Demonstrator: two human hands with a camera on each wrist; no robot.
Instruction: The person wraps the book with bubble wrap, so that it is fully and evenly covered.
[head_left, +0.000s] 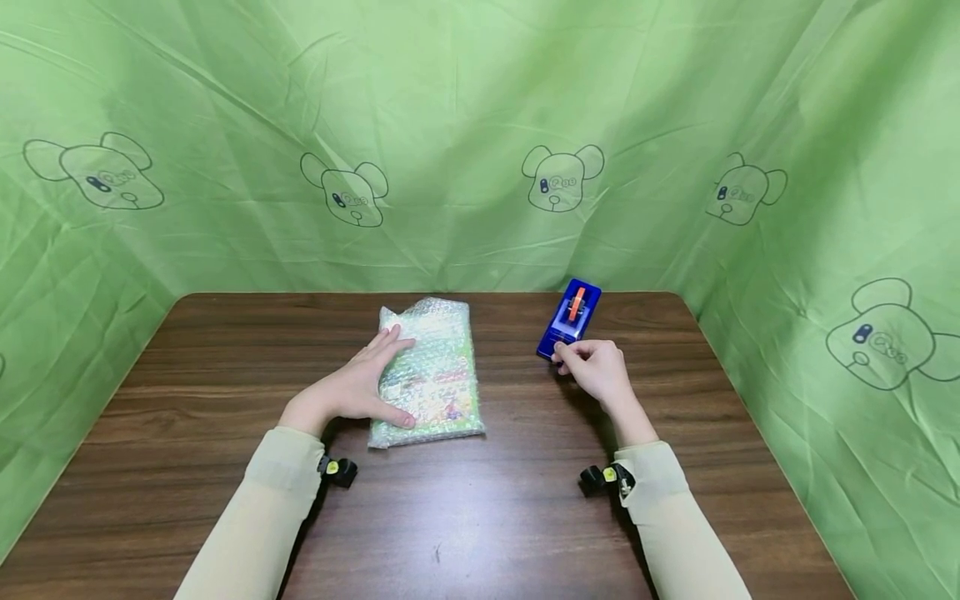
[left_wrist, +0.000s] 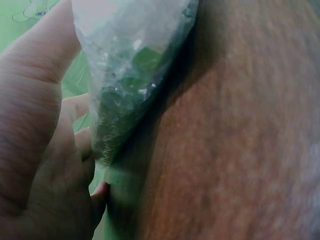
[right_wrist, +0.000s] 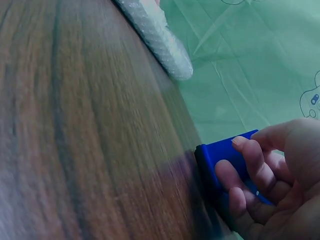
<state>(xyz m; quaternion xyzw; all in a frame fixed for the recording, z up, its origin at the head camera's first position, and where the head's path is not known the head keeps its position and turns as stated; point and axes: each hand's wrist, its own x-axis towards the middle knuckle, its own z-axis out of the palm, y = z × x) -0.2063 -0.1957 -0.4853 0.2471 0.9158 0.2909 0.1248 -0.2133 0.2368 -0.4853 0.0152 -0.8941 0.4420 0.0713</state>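
Observation:
A flat package in clear bubble wrap (head_left: 442,358), with green, pink and white print showing through, lies on the table left of centre. My left hand (head_left: 360,375) rests over its left side, fingers spread and thumb on the near part. In the left wrist view the wrapped corner (left_wrist: 132,75) rises beside that hand. At the far right of centre lies a slim blue case (head_left: 564,329) with an orange strip on its face. My right hand (head_left: 596,367) pinches the near end of this case, and the right wrist view shows curled fingers (right_wrist: 252,160) against its blue side.
The dark wooden table (head_left: 465,517) ends at a green cloth backdrop (head_left: 450,100) printed with mouse-like heads. More green cloth hangs along both sides. Each wrist wears a small black camera (head_left: 341,472) just below the sleeve cuff.

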